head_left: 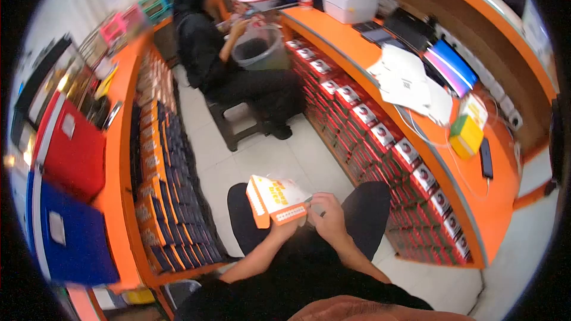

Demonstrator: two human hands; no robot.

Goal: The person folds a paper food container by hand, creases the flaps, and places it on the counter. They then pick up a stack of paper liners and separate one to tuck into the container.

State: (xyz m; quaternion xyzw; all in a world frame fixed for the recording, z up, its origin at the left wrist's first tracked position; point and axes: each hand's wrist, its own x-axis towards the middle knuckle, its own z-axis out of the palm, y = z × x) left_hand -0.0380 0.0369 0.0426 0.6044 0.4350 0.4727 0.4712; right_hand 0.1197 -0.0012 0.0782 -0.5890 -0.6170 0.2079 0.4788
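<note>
An orange and white printed carton is held over my lap, tilted, its printed face up. My left hand grips its lower edge from below, and the carton hides most of those fingers. Beside the carton's right end is my right hand, its fingers curled in close to the carton edge. A small dark ring-like spot shows on a right finger. Whether the right fingers pinch the carton's flap or something small is too fine to make out.
Stacked cartons line the left shelf and the right shelf. A co-worker sits ahead on a dark stool by a grey bin. Papers, a printer and a phone lie on the right counter.
</note>
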